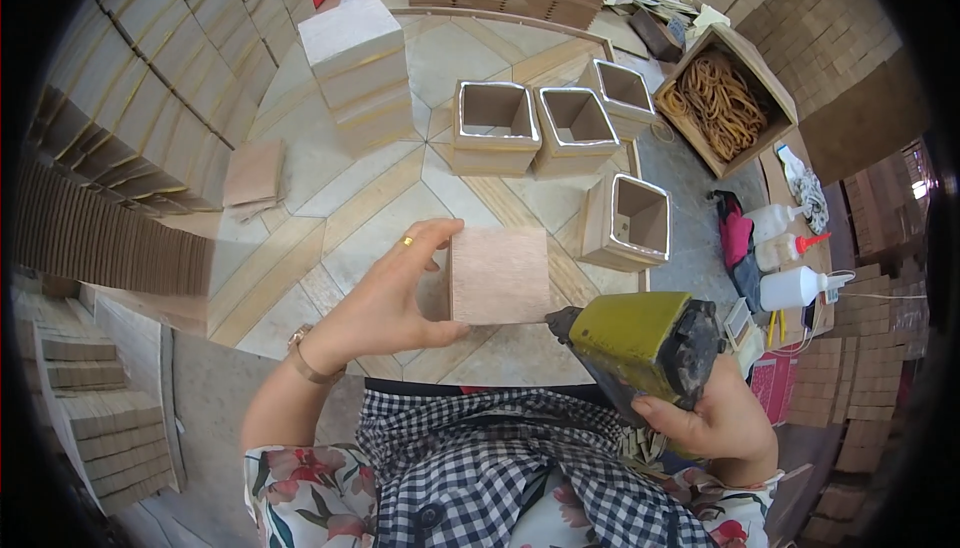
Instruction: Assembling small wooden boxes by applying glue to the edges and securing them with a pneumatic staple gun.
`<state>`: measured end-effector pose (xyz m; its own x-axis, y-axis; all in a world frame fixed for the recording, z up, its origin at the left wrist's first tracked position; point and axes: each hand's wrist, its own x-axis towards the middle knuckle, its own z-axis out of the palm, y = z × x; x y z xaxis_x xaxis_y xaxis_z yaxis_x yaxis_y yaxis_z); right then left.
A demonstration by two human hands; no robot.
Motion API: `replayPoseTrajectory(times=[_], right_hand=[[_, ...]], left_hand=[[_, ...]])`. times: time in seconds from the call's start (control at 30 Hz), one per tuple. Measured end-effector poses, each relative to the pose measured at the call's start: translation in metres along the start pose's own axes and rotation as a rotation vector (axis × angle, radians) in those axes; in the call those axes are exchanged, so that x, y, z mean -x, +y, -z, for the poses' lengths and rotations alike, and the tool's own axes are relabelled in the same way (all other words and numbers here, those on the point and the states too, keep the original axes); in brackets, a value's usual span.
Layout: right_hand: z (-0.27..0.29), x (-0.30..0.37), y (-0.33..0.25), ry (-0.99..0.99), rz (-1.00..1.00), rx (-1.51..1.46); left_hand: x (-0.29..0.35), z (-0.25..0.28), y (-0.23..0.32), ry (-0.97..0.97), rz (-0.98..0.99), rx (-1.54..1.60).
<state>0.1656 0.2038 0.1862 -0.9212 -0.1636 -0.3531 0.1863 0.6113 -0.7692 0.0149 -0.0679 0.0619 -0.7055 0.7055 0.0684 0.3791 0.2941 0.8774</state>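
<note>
A small wooden box (500, 276) with a flat, pale square top sits on the table right in front of me. My left hand (395, 293) grips its left side, with the thumb at the near corner and the fingers at the far one. In my right hand (715, 413) is a yellow-green nail gun (630, 343); its dark nose meets the box's right edge near the close corner. Most of the fingers on that hand are hidden behind the tool. Beyond stand open square boxes with white glue-like beads along their rims, the nearest open box (600, 231) to the right.
A tall box stack (365, 98) stands at far left, beside thin square panels (255, 173). To the right lie a wooden crate (782, 98) of rubber bands and several plastic bottles (795, 288). Bundled panels (100, 223) line the table's left side.
</note>
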Motion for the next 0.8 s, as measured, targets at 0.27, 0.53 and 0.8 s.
replayPoseTrajectory(times=[0.27, 0.53, 0.8], right_hand=[[0.012, -0.017, 0.001, 0.144, -0.117, -0.452], [0.017, -0.059, -0.003, 0.162, -0.082, -0.399], [0.019, -0.063, -0.005, 0.145, -0.118, -0.366]], left_hand=[[0.003, 0.005, -0.015, -0.022, -0.017, 0.05], [0.0, 0.003, -0.022, 0.048, -0.091, 0.018], [0.0, 0.001, -0.024, 0.062, -0.095, 0.045]])
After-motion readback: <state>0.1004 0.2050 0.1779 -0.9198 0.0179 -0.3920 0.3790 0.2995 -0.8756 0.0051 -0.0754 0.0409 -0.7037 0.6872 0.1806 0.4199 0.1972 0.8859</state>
